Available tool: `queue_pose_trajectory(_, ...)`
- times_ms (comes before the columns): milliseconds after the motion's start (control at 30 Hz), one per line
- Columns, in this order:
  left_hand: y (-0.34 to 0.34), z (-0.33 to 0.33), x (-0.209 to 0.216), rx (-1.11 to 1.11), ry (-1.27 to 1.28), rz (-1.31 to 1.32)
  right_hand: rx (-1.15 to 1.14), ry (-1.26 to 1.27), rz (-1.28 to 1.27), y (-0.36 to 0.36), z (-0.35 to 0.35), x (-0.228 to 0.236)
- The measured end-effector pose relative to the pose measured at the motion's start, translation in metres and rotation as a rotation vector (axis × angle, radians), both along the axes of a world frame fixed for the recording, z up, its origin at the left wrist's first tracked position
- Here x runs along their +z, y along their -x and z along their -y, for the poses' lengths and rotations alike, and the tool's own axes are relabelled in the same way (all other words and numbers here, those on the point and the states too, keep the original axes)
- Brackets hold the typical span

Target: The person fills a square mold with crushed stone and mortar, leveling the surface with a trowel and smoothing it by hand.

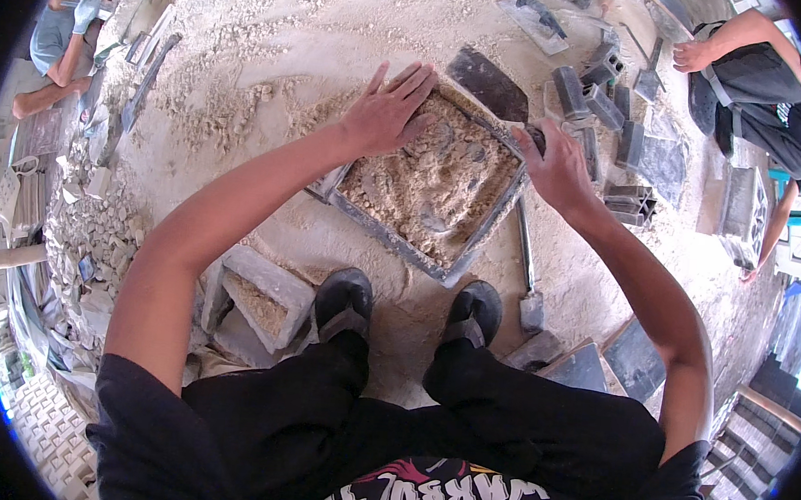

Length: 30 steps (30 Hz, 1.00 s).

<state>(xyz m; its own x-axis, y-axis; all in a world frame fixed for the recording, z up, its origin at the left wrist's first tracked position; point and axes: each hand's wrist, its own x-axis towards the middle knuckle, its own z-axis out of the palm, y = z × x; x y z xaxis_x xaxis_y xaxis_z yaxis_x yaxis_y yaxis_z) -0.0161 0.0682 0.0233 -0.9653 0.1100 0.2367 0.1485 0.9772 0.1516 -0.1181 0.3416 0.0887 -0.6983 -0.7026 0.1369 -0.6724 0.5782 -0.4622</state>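
A square dark frame (385, 229) lies on the dusty floor in front of my feet, filled with loose tan sandy material (423, 191) marked by several dents. My left hand (387, 114) rests at its far-left side, fingers stretched out and spread, palm down by the sand. At the far-right corner my right hand (557, 163) is curled, with a small dark piece (535, 139) showing between thumb and fingers. Whether that piece belongs to the frame or is a separate tool is hidden. Beyond the frame lies a flat dark slab (488, 83).
A long-handled trowel (531, 307) lies right of the frame. Grey metal blocks (600, 106) cluster farther right. A stone block mould (267, 298) and rubble (95, 238) are at left. One person (765, 80) sits far right, another (62, 41) far left.
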Motion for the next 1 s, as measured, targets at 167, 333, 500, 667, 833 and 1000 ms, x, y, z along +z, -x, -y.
queue_pose_trajectory(167, 0.002, 0.019, -0.02, 0.255, -0.231, 0.104, 0.11, -0.118, -0.01, -0.015, 0.012, 0.004)
queue_pose_trajectory(333, -0.003, 0.016, -0.013, 0.174, -0.426, 0.069, 0.095, -0.087, 0.034, -0.013, 0.005, 0.002)
queue_pose_trajectory(500, -0.023, -0.017, -0.011, 0.059, -0.126, 0.057, 0.103, -0.038, -0.002, -0.018, -0.005, -0.006)
queue_pose_trajectory(667, -0.035, -0.014, -0.003, -0.087, 0.039, 0.047, 0.075, -0.007, 0.046, -0.022, -0.01, -0.004)
queue_pose_trajectory(833, -0.037, -0.019, -0.005, -0.111, 0.043, 0.037, 0.052, 0.037, 0.104, -0.014, -0.008, 0.004)
queue_pose_trajectory(1000, -0.059, -0.032, 0.005, -0.229, -0.003, 0.122, 0.034, 0.02, 0.085, -0.018, -0.01, 0.003)
